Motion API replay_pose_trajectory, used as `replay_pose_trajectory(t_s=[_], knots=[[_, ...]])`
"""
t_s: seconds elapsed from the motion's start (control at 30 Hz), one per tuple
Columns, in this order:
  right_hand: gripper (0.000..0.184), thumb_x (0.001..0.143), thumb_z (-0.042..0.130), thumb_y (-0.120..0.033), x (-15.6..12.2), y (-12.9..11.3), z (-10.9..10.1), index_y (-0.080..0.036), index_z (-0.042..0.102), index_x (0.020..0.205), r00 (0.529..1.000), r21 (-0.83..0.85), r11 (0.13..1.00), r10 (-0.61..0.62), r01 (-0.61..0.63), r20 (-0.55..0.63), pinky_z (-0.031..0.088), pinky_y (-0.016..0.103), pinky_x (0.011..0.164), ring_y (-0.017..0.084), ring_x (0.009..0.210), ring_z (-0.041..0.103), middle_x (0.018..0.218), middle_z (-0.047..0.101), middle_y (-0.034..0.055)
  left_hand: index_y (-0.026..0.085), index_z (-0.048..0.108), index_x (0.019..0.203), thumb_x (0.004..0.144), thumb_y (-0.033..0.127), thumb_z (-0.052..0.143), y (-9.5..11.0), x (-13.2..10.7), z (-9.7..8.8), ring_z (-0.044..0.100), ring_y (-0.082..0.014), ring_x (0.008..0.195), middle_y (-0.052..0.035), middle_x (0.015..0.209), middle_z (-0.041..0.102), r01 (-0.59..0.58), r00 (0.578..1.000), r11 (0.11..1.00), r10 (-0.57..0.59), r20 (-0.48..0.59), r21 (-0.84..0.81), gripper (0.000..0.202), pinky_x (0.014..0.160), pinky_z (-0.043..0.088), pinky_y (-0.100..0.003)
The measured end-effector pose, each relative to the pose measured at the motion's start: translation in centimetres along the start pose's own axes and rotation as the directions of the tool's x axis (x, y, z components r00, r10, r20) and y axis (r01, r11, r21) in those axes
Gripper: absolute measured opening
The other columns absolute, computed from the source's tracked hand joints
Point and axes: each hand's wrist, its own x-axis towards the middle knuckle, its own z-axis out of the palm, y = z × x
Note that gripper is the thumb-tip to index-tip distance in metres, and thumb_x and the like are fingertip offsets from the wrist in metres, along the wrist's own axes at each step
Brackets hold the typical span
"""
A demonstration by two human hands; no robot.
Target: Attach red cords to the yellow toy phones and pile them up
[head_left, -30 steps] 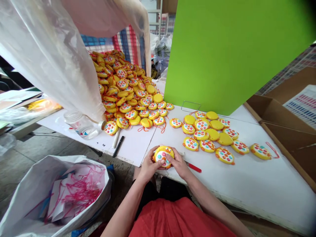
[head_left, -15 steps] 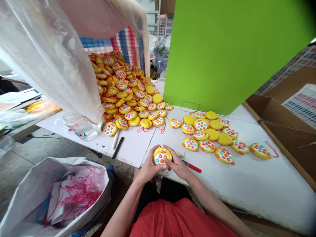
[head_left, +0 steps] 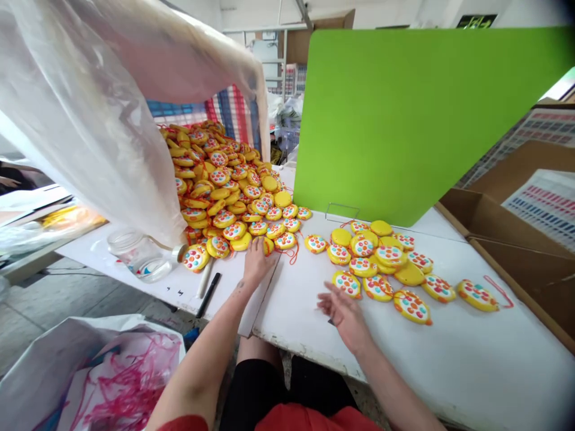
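My left hand (head_left: 257, 265) reaches to the front edge of a large heap of yellow chick-shaped toys (head_left: 220, 176) with coloured dots on white bellies. Its fingers lie over one toy (head_left: 268, 246) at the heap's foot, with the thumb on the near side; the fingers partly hide it. My right hand (head_left: 345, 312) hovers over the table, fingers apart and holding nothing. Just beyond it lies a loose group of the same toys, some belly up, some plain side up. One dotted toy (head_left: 390, 256) rests on top of others there.
A clear jar (head_left: 139, 254) lies on its side at left, near a black marker (head_left: 208, 295). A green board (head_left: 381, 126) stands behind the table (head_left: 476, 365). Cardboard boxes (head_left: 516, 263) are at right, a white bag (head_left: 45, 353) with pink scraps at lower left.
The chick toy both hands held has left them, and a dotted toy now tops the right-hand group. My left hand moved to the heap; my right hand moved right and opened. The view tilted up.
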Motion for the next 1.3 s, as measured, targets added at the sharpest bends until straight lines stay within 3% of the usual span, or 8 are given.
replay_pose_trajectory(t_s=[0.2, 0.43, 0.5, 0.67, 0.93, 1.03, 1.13, 1.3], knots=[[0.037, 0.078, 0.069, -0.047, -1.9, 1.9, 1.3, -0.021, 0.068, 0.104, 0.967, -0.216, 0.973, 0.125, -0.077, 0.222, 0.047, 0.033, 0.070, 0.018, 0.077, 0.064, 0.090, 0.070, 0.0075, 0.015, 0.055, 0.111, 0.072, 0.019, 0.064, -0.8, 2.8, 0.0, 0.042, -0.0346, 0.125, -0.0180, 0.124, 0.056, 0.155, 0.988, 0.973, -0.148, 0.050, -0.172, 0.040, 0.107, 0.025, -0.049], [0.048, 0.075, 0.070, -0.046, -0.5, 0.8, 1.3, -0.025, 0.060, 0.118, 0.981, -0.303, 0.953, 0.053, 0.006, 0.187, 0.050, 0.039, 0.081, 0.022, 0.095, 0.063, 0.118, 0.062, 0.0101, 0.014, 0.055, 0.100, 0.087, 0.049, 0.047, 1.0, -3.8, 0.1, 0.062, -0.0233, 0.089, -0.0098, 0.092, 0.065, 0.343, 0.939, 0.802, -0.280, 0.199, -0.489, 0.038, 0.073, 0.053, -0.036], [0.059, 0.075, 0.069, -0.047, -0.1, 0.7, 1.8, -0.028, 0.051, 0.128, 0.985, -0.286, 0.958, 0.051, -0.001, 0.165, 0.051, 0.040, 0.082, 0.021, 0.097, 0.063, 0.126, 0.056, 0.0104, 0.015, 0.053, 0.105, 0.087, 0.052, 0.047, 2.4, -6.7, 0.4, 0.064, -0.0201, 0.081, -0.0099, 0.095, 0.065, 0.395, 0.917, 0.704, -0.266, 0.295, -0.590, 0.042, 0.064, 0.055, -0.033], [0.060, 0.081, 0.061, -0.052, 0.4, 0.9, 3.0, -0.029, 0.044, 0.134, 0.973, -0.256, 0.965, 0.103, -0.048, 0.208, 0.057, 0.034, 0.068, 0.020, 0.091, 0.063, 0.124, 0.055, 0.0090, 0.023, 0.046, 0.121, 0.082, 0.049, 0.060, 6.0, -11.5, 0.6, 0.066, -0.0194, 0.082, -0.0097, 0.114, 0.061, 0.560, 0.828, 0.282, -0.185, 0.529, -0.779, 0.049, 0.056, 0.057, -0.031], [0.057, 0.081, 0.061, -0.048, -0.2, 1.2, 2.6, -0.029, 0.044, 0.133, 0.958, -0.267, 0.964, 0.090, -0.015, 0.271, 0.060, 0.032, 0.060, 0.020, 0.089, 0.063, 0.127, 0.053, 0.0066, 0.022, 0.048, 0.117, 0.079, 0.047, 0.064, 7.5, -12.9, 1.0, 0.065, -0.0170, 0.074, -0.0079, 0.107, 0.062, 0.512, 0.854, 0.411, -0.146, 0.500, -0.754, 0.048, 0.052, 0.056, -0.026], [0.057, 0.080, 0.063, -0.047, -0.1, 1.1, 2.3, -0.028, 0.045, 0.130, 0.968, -0.312, 0.950, 0.058, 0.022, 0.244, 0.059, 0.030, 0.057, 0.019, 0.085, 0.064, 0.125, 0.054, 0.0072, 0.021, 0.044, 0.124, 0.079, 0.044, 0.065, 7.6, -13.2, 1.3, 0.065, -0.0193, 0.088, -0.0099, 0.116, 0.059, 0.486, 0.865, 0.412, -0.105, 0.490, -0.771, 0.054, 0.067, 0.057, -0.030], [0.052, 0.079, 0.064, -0.046, 0.0, 0.9, 2.2, -0.027, 0.048, 0.126, 0.973, -0.334, 0.941, 0.031, 0.048, 0.228, 0.059, 0.031, 0.058, 0.022, 0.090, 0.063, 0.123, 0.055, 0.0076, 0.022, 0.033, 0.135, 0.066, 0.031, 0.079, 7.8, -13.4, 1.3, 0.060, -0.0221, 0.106, -0.0110, 0.126, 0.055, 0.433, 0.884, 0.439, -0.034, 0.467, -0.787, 0.084, 0.088, 0.052, -0.033], [0.050, 0.082, 0.060, -0.051, -0.3, 0.5, 2.3, -0.028, 0.048, 0.125, 0.963, -0.287, 0.958, 0.085, -0.009, 0.255, 0.060, 0.033, 0.060, 0.023, 0.092, 0.064, 0.123, 0.055, 0.0078, 0.022, 0.026, 0.140, 0.064, 0.025, 0.080, 7.9, -13.4, 1.0, 0.061, -0.0225, 0.103, -0.0109, 0.123, 0.056, 0.421, 0.887, 0.497, -0.049, 0.460, -0.759, 0.094, 0.086, 0.051, -0.034]])
